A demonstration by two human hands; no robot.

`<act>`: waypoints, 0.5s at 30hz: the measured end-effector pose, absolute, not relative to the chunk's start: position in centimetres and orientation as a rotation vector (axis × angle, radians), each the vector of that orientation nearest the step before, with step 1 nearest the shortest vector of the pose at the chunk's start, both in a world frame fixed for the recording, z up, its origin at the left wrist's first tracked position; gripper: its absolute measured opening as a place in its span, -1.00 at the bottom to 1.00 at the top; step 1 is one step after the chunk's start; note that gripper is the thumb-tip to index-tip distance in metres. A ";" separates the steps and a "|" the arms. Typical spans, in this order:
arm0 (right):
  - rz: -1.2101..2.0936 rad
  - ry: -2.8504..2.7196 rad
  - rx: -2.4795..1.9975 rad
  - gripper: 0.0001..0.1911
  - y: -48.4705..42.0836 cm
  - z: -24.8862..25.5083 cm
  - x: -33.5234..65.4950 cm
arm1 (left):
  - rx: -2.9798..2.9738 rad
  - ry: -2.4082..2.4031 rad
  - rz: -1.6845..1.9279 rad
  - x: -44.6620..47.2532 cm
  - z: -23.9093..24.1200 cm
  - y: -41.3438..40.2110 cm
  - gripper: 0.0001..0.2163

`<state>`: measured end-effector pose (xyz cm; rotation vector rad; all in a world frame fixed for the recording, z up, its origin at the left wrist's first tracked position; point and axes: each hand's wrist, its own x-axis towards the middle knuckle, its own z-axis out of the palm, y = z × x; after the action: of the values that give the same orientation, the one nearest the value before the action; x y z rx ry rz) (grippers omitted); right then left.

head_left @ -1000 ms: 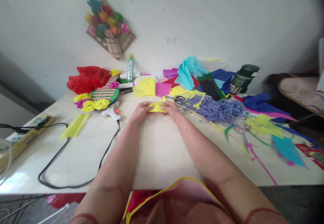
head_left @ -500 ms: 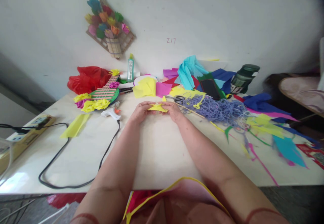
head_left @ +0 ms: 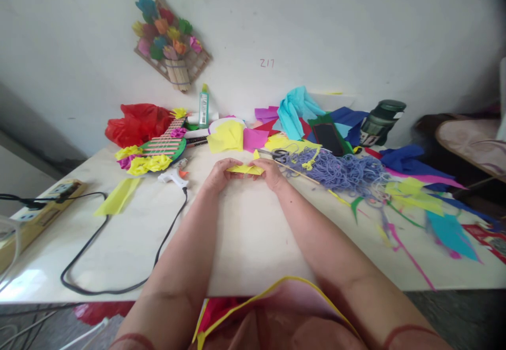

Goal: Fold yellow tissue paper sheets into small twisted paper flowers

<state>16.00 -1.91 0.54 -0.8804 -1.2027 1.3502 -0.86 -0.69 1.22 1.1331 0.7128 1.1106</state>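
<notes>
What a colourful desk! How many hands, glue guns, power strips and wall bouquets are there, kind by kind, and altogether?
Hands: 2, left hand and right hand, both holding yellow paper
White glue gun: 1
Power strip: 1
Wall bouquet: 1
Total: 5

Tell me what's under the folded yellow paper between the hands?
Some fingers of the left hand and right hand show under the folded yellow paper; the paper covers whatever else lies beneath.

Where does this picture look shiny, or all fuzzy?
Head view: bright glare on the table's near left corner; head view: smeary edges around the turquoise piece at right; head view: slight softness on the yellow piece between both hands.
</notes>
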 end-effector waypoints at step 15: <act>1.192 -1.246 -1.055 -0.77 -1.3 0.0 15.4 | 1.183 0.846 1.143 -0.7 0.7 -0.1 -0.73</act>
<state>15.43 -1.34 0.01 -1.0553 -1.2457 1.1918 -0.72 -0.09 0.74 1.1832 0.8463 1.1431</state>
